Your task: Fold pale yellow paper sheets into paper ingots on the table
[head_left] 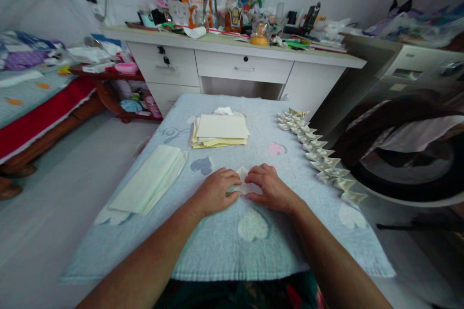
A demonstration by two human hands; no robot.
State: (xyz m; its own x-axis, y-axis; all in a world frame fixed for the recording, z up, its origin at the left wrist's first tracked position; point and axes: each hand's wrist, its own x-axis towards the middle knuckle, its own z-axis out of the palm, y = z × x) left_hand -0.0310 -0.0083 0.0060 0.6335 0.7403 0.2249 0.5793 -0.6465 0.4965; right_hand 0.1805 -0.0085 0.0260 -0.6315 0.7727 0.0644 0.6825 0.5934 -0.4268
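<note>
Both hands meet over a small folded piece of paper (242,175) at the middle of the cloth-covered table (232,260). Its pointed top shows between them, while the sides lie under the fingers. My left hand (219,189) has its fingers curled on the paper's left side, thumb near the lower edge. On the right side, my right hand (270,186) holds it in the same way. A row of folded paper pieces (319,154) runs along the table's right. Pale green paper sheets (150,178) lie at left, and a stack of cream and yellow paper (221,128) sits beyond my hands.
Behind the table stands a white desk (242,63) crowded with a jar (234,13), bags and small items. A front-loading washing machine (406,77) is close on the right. To the left are a bed (39,101) and a low wooden stand (108,75).
</note>
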